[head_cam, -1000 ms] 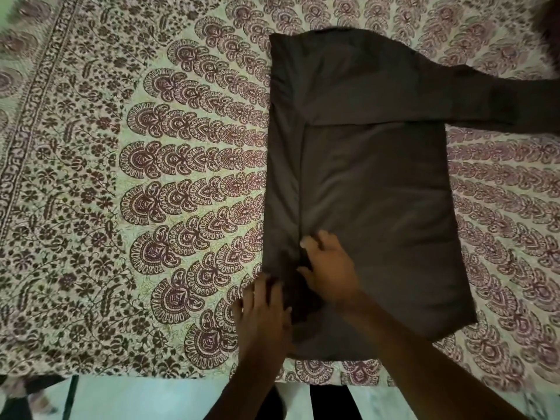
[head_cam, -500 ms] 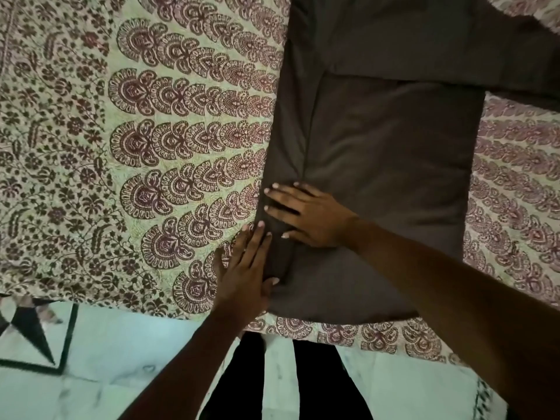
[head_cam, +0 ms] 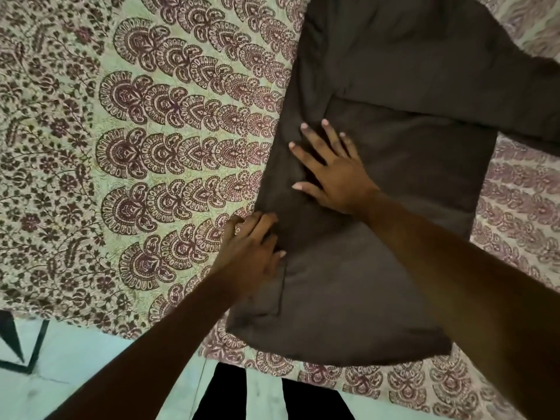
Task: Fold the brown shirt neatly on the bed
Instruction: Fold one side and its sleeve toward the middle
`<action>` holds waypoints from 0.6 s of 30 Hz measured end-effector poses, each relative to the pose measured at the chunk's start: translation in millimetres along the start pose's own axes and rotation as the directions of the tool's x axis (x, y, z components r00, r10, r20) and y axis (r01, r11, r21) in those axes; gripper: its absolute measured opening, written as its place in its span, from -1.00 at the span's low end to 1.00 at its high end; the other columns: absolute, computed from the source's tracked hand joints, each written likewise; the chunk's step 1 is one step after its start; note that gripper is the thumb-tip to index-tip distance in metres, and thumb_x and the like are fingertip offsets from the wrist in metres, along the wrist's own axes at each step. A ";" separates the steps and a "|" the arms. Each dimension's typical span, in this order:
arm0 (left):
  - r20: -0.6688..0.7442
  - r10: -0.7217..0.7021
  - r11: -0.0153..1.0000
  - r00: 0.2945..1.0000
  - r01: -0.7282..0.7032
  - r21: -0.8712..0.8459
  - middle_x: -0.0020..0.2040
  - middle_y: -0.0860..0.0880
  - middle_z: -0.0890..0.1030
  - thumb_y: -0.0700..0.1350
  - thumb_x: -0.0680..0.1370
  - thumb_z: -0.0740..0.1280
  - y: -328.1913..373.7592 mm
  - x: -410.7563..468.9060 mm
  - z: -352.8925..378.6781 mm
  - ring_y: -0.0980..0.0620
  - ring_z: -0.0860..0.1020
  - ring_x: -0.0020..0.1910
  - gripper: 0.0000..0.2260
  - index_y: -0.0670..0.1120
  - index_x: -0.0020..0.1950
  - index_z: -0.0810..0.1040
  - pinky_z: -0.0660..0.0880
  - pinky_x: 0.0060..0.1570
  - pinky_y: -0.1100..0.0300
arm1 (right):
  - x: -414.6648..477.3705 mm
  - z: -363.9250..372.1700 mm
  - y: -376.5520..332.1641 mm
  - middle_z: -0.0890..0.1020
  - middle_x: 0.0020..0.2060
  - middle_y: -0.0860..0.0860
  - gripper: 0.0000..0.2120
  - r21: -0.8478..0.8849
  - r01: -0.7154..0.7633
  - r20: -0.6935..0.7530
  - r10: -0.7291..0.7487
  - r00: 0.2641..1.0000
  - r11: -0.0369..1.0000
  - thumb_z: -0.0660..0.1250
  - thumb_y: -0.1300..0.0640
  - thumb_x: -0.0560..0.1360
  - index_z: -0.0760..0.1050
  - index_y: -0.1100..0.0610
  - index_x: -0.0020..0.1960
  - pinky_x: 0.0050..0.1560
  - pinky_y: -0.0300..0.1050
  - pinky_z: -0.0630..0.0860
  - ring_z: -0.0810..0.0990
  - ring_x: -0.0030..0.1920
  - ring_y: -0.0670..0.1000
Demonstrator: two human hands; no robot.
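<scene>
On the bed (head_cam: pixel 145 153): one brown shirt (head_cam: pixel 403 183) is laid flat, close to the near edge.
Shirt axis: the long axis is run from the near edge away across the bed, tilted slightly right; one sleeve (head_cam: pixel 472 86) is stretched out to the right at the far end.
Hands: two are counted.
Right hand (head_cam: pixel 333 174): spread flat and pressed on the shirt, nothing gripped.
Left hand (head_cam: pixel 251 250): set at the shirt's left fold, fingers bent; whether cloth is pinched cannot be told.
</scene>
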State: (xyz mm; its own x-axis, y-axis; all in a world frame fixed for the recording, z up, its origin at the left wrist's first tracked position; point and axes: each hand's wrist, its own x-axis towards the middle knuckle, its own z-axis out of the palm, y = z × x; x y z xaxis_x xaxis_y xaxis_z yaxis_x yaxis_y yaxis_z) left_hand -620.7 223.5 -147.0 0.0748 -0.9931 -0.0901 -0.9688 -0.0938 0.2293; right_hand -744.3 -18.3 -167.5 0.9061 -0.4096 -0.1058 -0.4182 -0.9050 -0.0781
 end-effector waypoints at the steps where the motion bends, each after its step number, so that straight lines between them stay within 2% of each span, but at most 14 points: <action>1: -0.024 0.004 0.999 1.000 -0.005 -0.037 0.37 -0.04 0.51 0.13 0.56 0.24 -3.0 12.8 -0.6 -0.06 0.42 0.33 -0.69 -0.04 0.06 0.63 0.31 0.28 -0.12 | 4.6 -0.6 6.3 0.10 0.67 0.10 -0.31 -0.022 0.072 0.024 -0.071 0.997 0.997 0.00 -0.38 0.65 0.14 -0.06 0.66 0.59 0.28 0.09 0.04 0.67 0.23; 3: -0.014 -0.024 0.996 1.000 0.023 -0.091 0.49 -0.03 0.44 0.11 0.55 0.26 -10.0 37.1 -2.9 -0.06 0.39 0.45 -0.63 -0.04 0.26 0.57 0.31 0.34 -0.11 | 13.6 -1.3 20.0 0.07 0.68 0.11 -0.33 -0.053 0.244 0.082 -0.239 0.968 0.968 -0.02 -0.36 0.66 0.10 -0.08 0.67 0.60 0.26 0.07 0.03 0.67 0.18; 4: 0.022 -0.041 0.995 0.999 0.043 -0.095 0.56 -0.02 0.37 0.14 0.52 0.28 -14.0 48.5 -4.3 -0.06 0.34 0.52 -0.51 -0.03 0.40 0.49 0.29 0.37 -0.12 | 18.9 -2.3 28.0 0.07 0.68 0.11 -0.34 -0.065 0.252 0.085 -0.246 0.966 0.966 -0.02 -0.36 0.66 0.09 -0.10 0.67 0.60 0.26 0.07 0.04 0.67 0.16; 6: 0.123 -0.052 0.996 0.991 0.060 -0.065 0.62 0.01 0.27 0.23 0.40 0.34 -21.7 67.4 -8.3 -0.06 0.26 0.58 -0.26 -0.01 0.54 0.34 0.27 0.40 -0.14 | 29.5 -4.2 42.5 0.09 0.68 0.11 -0.32 -0.056 0.074 0.047 -0.071 0.996 0.996 -0.02 -0.39 0.64 0.12 -0.11 0.67 0.59 0.29 0.10 0.05 0.67 0.19; 7: 0.168 -0.049 0.997 0.985 0.059 -0.053 0.61 0.01 0.27 0.26 0.35 0.37 -24.8 75.7 -9.8 -0.08 0.28 0.56 -0.19 0.01 0.55 0.33 0.28 0.37 -0.15 | 34.5 -6.1 49.5 0.09 0.67 0.12 -0.31 -0.029 -0.027 0.033 0.028 0.999 0.999 -0.02 -0.40 0.63 0.14 -0.09 0.66 0.58 0.31 0.12 0.05 0.66 0.24; 8: 0.194 -0.043 0.998 0.980 0.053 -0.044 0.57 0.00 0.30 0.29 0.32 0.38 -27.3 82.3 -11.3 -0.12 0.32 0.50 -0.17 0.02 0.54 0.34 0.29 0.32 -0.15 | 38.1 -8.1 52.8 0.09 0.67 0.12 -0.29 -0.018 -0.059 0.034 0.059 0.998 0.998 -0.01 -0.41 0.63 0.15 -0.06 0.66 0.58 0.32 0.12 0.03 0.66 0.28; 9: 0.187 -0.033 0.998 0.982 0.042 -0.046 0.52 -0.02 0.35 0.30 0.32 0.38 -29.2 89.8 -12.6 -0.15 0.36 0.43 -0.20 0.02 0.50 0.37 0.30 0.27 -0.13 | 41.2 -8.8 55.7 0.08 0.68 0.12 -0.29 -0.029 -0.006 0.047 0.008 0.999 1.000 -0.01 -0.40 0.64 0.15 -0.04 0.66 0.59 0.30 0.10 0.01 0.66 0.30; 10: 0.147 -0.017 0.998 0.989 0.026 -0.056 0.46 -0.04 0.40 0.29 0.35 0.37 -30.7 97.0 -13.4 -0.17 0.40 0.35 -0.27 0.00 0.46 0.41 0.31 0.22 -0.10 | 43.8 -8.0 58.2 0.08 0.68 0.12 -0.29 -0.053 0.111 0.066 -0.107 0.992 0.992 -0.02 -0.38 0.65 0.14 -0.02 0.67 0.60 0.26 0.07 -0.01 0.66 0.28; 12: 0.030 0.001 0.999 1.000 0.000 -0.054 0.38 -0.08 0.45 0.23 0.47 0.31 -34.8 111.8 -13.7 -0.19 0.45 0.27 -0.42 -0.04 0.39 0.46 0.33 0.17 -0.08 | 51.2 -4.9 63.3 0.09 0.68 0.11 -0.31 -0.084 0.340 0.114 -0.330 0.937 0.937 -0.05 -0.34 0.67 0.11 0.01 0.68 0.62 0.17 0.05 0.03 0.67 0.19; 13: -0.010 -0.006 0.999 1.000 0.005 -0.041 0.40 -0.09 0.45 0.21 0.50 0.29 -37.4 118.2 -13.1 -0.19 0.46 0.29 -0.45 -0.05 0.40 0.46 0.33 0.20 -0.09 | 54.8 -3.0 66.4 0.10 0.67 0.10 -0.32 -0.085 0.367 0.122 -0.355 0.927 0.927 -0.06 -0.33 0.67 0.10 0.01 0.68 0.62 0.15 0.05 0.06 0.67 0.14; 15: -0.011 -0.040 0.999 0.999 0.040 -0.014 0.54 -0.07 0.35 0.25 0.47 0.31 -45.9 133.5 -13.9 -0.16 0.39 0.44 -0.34 -0.04 0.50 0.39 0.28 0.32 -0.13 | 66.6 -2.1 77.4 0.13 0.67 0.08 -0.31 -0.078 0.235 0.083 -0.228 0.970 0.969 -0.05 -0.33 0.67 0.12 0.02 0.67 0.63 0.18 0.10 0.13 0.66 0.11; 17: 0.067 -0.044 0.999 0.997 0.044 0.007 0.65 -0.03 0.18 0.33 0.40 0.31 -53.8 146.1 -15.2 -0.11 0.23 0.59 -0.16 -0.01 0.59 0.28 0.19 0.42 -0.19 | 80.9 -8.1 89.8 0.17 0.66 0.11 -0.29 -0.047 0.044 0.023 -0.043 0.999 0.998 -0.03 -0.34 0.65 0.19 0.06 0.65 0.60 0.26 0.15 0.16 0.65 0.13; 18: 0.103 -0.037 0.999 0.994 0.035 0.022 0.67 -0.02 0.12 0.37 0.38 0.30 -56.8 149.5 -14.9 -0.09 0.16 0.62 -0.12 0.00 0.62 0.23 0.16 0.44 -0.22 | 88.5 -12.7 92.8 0.17 0.66 0.12 -0.28 -0.034 -0.001 0.009 0.001 1.000 0.999 -0.02 -0.34 0.65 0.20 0.08 0.65 0.61 0.27 0.12 0.14 0.65 0.15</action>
State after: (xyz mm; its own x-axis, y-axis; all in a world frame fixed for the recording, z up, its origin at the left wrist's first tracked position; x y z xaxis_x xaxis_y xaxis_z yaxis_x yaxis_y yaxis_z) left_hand -551.0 79.3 -159.1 0.0855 -0.9765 -0.1981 -0.9706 -0.1265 0.2047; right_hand -702.1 -140.1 -171.5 0.9050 -0.4098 -0.1145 -0.4168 -0.9079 -0.0445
